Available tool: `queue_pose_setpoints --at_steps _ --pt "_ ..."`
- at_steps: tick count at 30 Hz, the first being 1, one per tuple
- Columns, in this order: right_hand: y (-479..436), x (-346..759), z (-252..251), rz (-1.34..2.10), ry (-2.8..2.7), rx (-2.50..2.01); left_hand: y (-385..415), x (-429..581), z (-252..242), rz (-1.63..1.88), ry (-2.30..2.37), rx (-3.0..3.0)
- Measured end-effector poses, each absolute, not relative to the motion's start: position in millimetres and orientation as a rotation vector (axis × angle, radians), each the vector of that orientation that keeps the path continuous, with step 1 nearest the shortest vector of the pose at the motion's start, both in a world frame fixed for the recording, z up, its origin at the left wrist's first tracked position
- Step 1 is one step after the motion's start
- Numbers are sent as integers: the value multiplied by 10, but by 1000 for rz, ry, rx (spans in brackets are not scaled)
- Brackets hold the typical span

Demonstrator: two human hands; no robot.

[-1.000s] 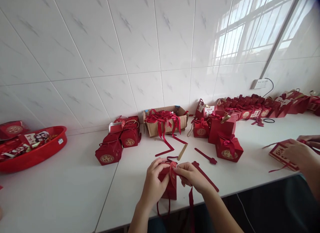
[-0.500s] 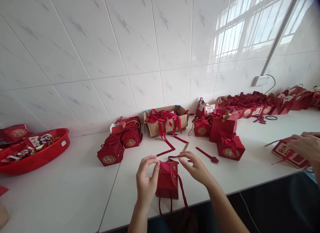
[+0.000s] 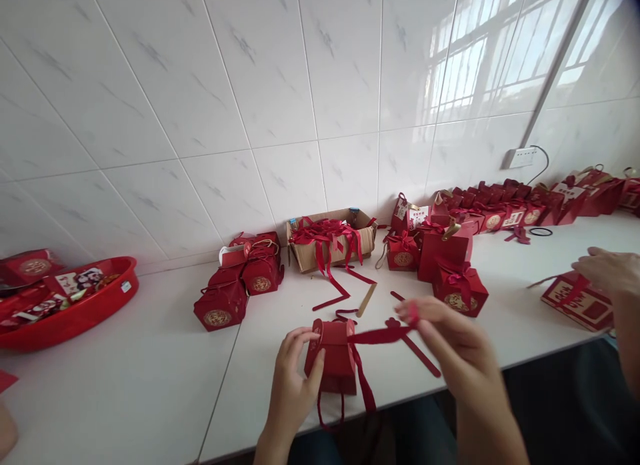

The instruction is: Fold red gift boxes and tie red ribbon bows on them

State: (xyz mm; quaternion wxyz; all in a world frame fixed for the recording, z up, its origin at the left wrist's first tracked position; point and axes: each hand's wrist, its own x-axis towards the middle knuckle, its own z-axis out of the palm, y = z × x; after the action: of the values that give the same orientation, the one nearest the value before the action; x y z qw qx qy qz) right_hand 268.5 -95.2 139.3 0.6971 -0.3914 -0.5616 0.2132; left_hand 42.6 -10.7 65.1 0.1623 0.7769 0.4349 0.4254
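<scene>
A small red gift box [image 3: 336, 362] sits near the table's front edge, its cord handle [image 3: 331, 418] drooping over that edge. My left hand [image 3: 299, 378] grips its left side, thumb on the front and fingers at the top. Out to the right, my right hand [image 3: 455, 342] pinches a dark red ribbon [image 3: 383, 335] that runs taut from the box's right side. A loose ribbon end [image 3: 367, 388] hangs down beside the box. Behind it lie a gold strip [image 3: 367, 300] and a dark red strip [image 3: 417, 352].
A cardboard box [image 3: 334, 248] of red ribbons stands against the wall. Red boxes [image 3: 220, 308] are stacked left of it, and several more [image 3: 460, 292] line the right. A red basin [image 3: 95, 312] of packets is far left. At right, another person's hand [image 3: 610, 272] touches a box [image 3: 575, 302].
My right hand has moved right and toward me, drawing the ribbon out from the box. My left hand has lowered onto the box's side. The dark red strip has shifted nearer.
</scene>
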Motion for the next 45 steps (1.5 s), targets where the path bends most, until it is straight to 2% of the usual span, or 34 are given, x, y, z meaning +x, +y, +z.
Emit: queue_pose_setpoints --at_steps 3,6,8,13,19,35,45 --pt "-1237 2763 1444 279 -1052 -607 -142 359 559 1265 1302 2072" --pt "-1268 2757 1463 368 -1081 -393 -176 350 521 1276 1356 1871" --pt "-1149 2686 1459 463 -1110 -468 -200 366 515 1271 1396 1775" --pt "-673 2316 1280 734 -1408 -1034 -238 413 512 1327 1472 1624" --pt "-379 2007 945 701 -1669 -1382 -232 398 472 1376 1450 1607" --pt "-324 1999 959 708 -1717 -1425 -371 409 486 1364 1425 1595" --pt "-314 2058 979 776 -1774 -1328 -325 482 670 1269 1305 1401"
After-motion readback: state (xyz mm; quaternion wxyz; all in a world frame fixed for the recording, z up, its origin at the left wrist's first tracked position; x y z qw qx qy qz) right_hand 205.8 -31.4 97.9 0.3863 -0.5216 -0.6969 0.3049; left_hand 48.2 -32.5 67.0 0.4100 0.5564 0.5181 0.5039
